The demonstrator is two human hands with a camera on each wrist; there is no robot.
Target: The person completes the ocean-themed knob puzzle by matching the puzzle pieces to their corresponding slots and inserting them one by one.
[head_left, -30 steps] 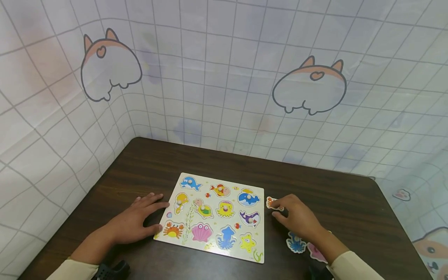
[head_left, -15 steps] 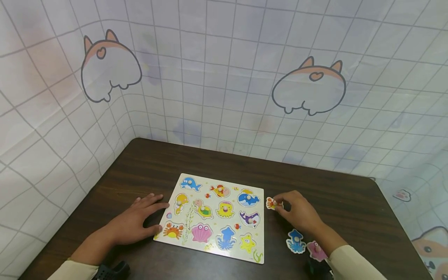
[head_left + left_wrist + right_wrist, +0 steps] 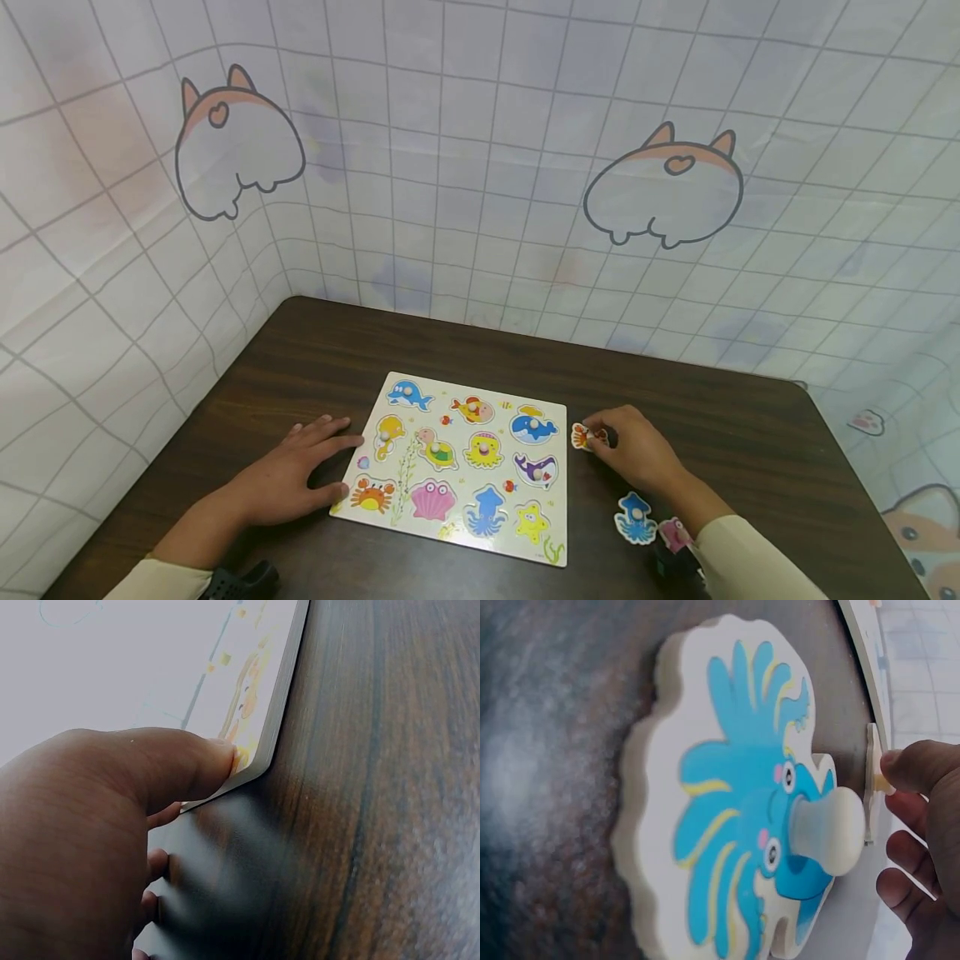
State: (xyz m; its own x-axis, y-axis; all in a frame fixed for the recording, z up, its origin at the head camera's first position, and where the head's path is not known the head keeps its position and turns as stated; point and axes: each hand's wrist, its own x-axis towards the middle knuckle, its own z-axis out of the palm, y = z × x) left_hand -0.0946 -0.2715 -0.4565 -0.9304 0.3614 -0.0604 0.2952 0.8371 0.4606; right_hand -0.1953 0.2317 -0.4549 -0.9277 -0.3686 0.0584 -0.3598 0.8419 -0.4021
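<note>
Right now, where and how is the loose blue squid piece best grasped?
Probably by its pale knob, pinched from above: the blue squid piece lies face up on the table, and the knob stands well out from its thin, flat body. The pink piece close by its right makes that edge less handy.

We see a dark wood-grain worktop (image 3: 337,350); past its far, left and right edges stands pale, grid-lined, creased sheeting (image 3: 480,167) printed with cartoon animals (image 3: 663,200), and light glosses the wood.
</note>
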